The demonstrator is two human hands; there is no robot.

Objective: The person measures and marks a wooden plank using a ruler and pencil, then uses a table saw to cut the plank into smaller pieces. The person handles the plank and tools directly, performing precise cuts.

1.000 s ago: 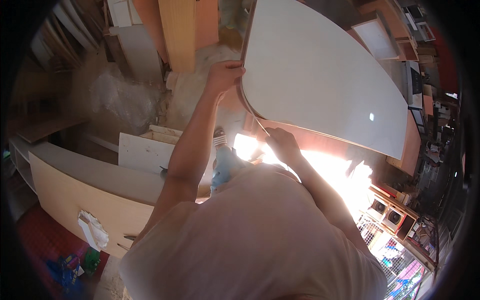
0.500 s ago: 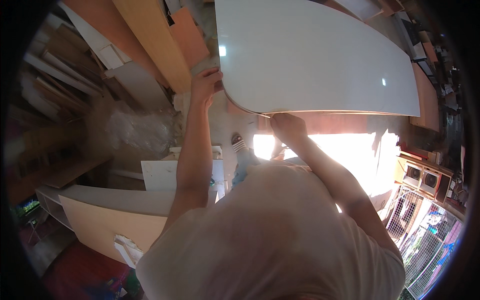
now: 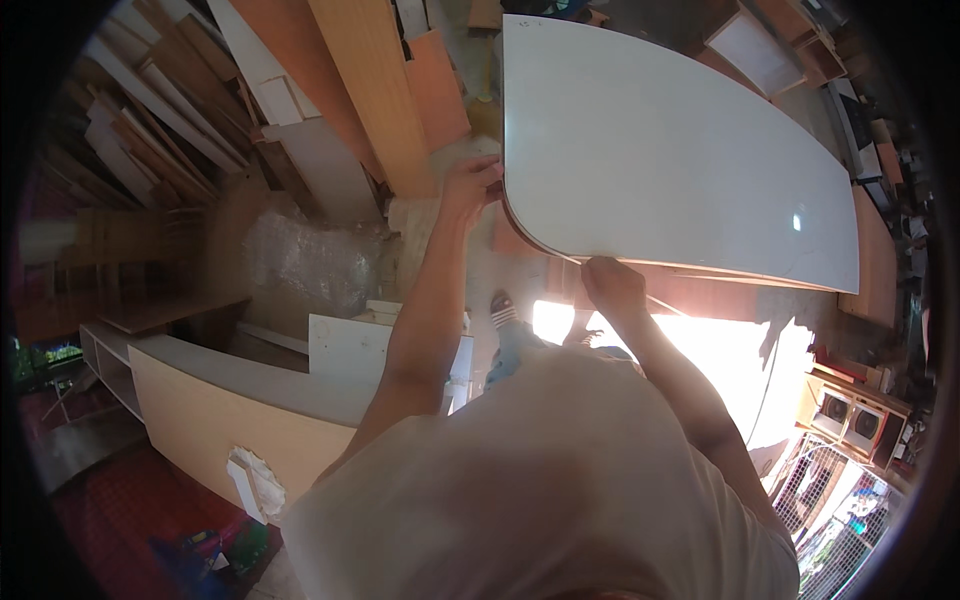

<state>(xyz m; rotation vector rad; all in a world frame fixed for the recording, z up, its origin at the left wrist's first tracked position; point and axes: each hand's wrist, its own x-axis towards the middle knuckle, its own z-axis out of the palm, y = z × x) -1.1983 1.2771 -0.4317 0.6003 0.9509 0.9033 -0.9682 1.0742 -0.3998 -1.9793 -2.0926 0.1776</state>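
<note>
A large white panel with a rounded near-left corner lies flat in front of me. Along that curve runs a thin edge banding strip, dark and reddish in part. My left hand is at the panel's left edge just above the curve, its fingers bent against the rim. Past the curve, at the near edge, my right hand pinches the strip with closed fingers. A thin tail of the strip shows beyond that hand. The fingertips of both hands are partly hidden.
Wooden boards lean at the upper left beside offcuts and clear plastic wrap. Behind my left arm stands a curved pale-fronted cabinet piece. A wire mesh rack and a speaker-like box are at right.
The view has shifted, so the panel and both hands appear farther right and lower. Both hands keep their places along the panel's edge. More of the strip's tail shows past my right hand.
</note>
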